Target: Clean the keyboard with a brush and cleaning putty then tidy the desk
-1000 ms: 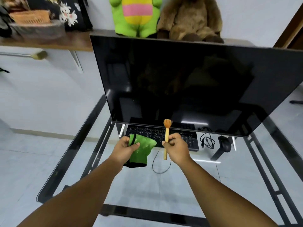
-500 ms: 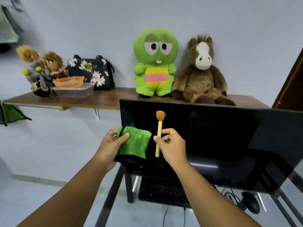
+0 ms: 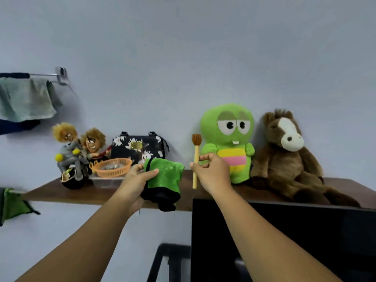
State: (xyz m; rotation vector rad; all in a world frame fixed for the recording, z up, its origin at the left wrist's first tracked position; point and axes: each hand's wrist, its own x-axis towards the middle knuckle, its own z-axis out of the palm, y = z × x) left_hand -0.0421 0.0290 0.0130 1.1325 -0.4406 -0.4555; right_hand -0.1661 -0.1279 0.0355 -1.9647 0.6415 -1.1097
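My left hand [image 3: 136,185] grips a folded green cloth with a black edge [image 3: 163,181], held up in front of the wooden wall shelf [image 3: 53,193]. My right hand [image 3: 213,173] pinches a small wooden brush [image 3: 196,159] by its handle, upright, with the brown bristles on top. Both hands are raised at shelf height, close together. The keyboard and the cleaning putty are out of view. Only the monitor's dark top corner [image 3: 284,237] shows at the lower right.
On the shelf stand a green plush toy [image 3: 230,139], a brown plush horse [image 3: 289,159], a floral black bag [image 3: 140,147], an orange basket [image 3: 110,166] on a clear box, and two dolls on a toy motorbike [image 3: 76,155]. A towel [image 3: 26,100] hangs at the left.
The view has swung up from the desk and keyboard to the shelf. Both hands have risen with the cloth and the brush, still gripped the same way.
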